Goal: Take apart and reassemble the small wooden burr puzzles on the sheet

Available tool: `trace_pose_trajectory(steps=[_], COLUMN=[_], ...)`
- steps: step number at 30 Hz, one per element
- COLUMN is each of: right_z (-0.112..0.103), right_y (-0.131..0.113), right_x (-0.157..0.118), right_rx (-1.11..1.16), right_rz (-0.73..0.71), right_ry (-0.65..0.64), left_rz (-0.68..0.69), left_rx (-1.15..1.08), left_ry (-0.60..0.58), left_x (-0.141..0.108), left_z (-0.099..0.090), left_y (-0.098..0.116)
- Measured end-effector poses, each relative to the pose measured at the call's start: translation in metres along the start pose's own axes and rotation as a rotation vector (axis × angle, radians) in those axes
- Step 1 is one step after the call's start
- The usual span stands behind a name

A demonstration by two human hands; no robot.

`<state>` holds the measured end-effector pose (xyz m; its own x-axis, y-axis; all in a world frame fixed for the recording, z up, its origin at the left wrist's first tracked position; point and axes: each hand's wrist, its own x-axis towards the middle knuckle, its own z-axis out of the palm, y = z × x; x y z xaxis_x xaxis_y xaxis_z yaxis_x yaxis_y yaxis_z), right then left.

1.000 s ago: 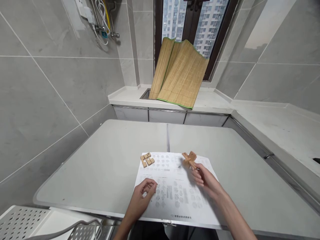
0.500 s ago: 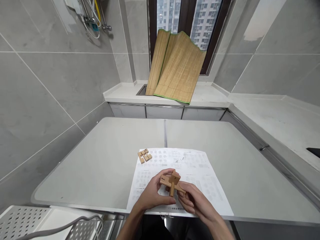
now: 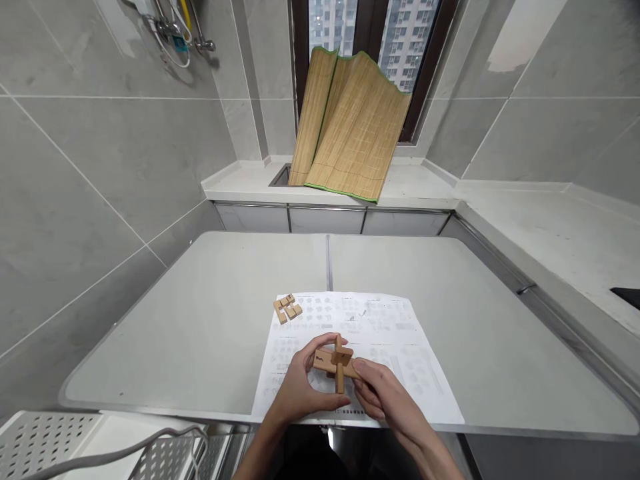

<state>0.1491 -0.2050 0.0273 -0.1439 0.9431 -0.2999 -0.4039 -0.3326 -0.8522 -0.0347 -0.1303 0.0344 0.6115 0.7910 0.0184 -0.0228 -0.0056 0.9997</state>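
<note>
Several interlocked wooden pieces form a cross-shaped burr puzzle [image 3: 341, 360], held above the printed sheet. My left hand [image 3: 305, 387] curves around its left side, fingers behind the top and thumb near the lower end of the upright piece. On the right, my right hand [image 3: 377, 392] pinches the end of the flat piece between thumb and fingers. Dark marks show on the wood. Beyond my left hand, loose notched wooden pieces [image 3: 287, 309] lie at the sheet's upper left corner.
The white instruction sheet [image 3: 390, 333] with faint diagrams lies at the front of the pale folding table [image 3: 210, 320]. A bamboo mat [image 3: 357, 127] leans against the window at the back. Lower left is a white perforated rack [image 3: 50, 433] with a grey hose [image 3: 120, 455].
The burr puzzle has turned slightly in my hands, its upright piece now standing straighter. Both hands have shifted a little left in view, as the camera has moved slightly. Both still hold it.
</note>
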Motion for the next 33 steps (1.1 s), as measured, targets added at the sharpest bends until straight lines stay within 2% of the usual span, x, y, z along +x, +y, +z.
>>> trace_pose_trajectory(steps=[7, 13, 16, 19, 25, 33], right_z=[-0.001, 0.004, 0.006, 0.007, 0.009, 0.021], right_y=[0.002, 0.007, 0.006, 0.007, 0.016, 0.032], right_x=[-0.003, -0.002, 0.003, 0.009, 0.018, 0.025], right_rx=[0.020, 0.125, 0.165, 0.215, 0.337, 0.429], right_rz=[0.081, 0.039, 0.026, 0.017, 0.012, -0.032], right_ry=[-0.031, -0.036, -0.042, -0.054, -0.009, 0.069], left_rz=[-0.042, -0.038, -0.040, -0.033, 0.026, 0.046], left_rx=[0.083, 0.016, -0.087, -0.104, 0.059, 0.097], left_ry=[-0.070, -0.036, -0.046, 0.008, 0.180, 0.215], left_x=[-0.001, -0.001, 0.001, 0.003, 0.003, 0.001], left_z=[-0.004, -0.002, 0.002, 0.005, 0.009, 0.007], left_y=[0.006, 0.000, -0.007, -0.012, -0.011, -0.022])
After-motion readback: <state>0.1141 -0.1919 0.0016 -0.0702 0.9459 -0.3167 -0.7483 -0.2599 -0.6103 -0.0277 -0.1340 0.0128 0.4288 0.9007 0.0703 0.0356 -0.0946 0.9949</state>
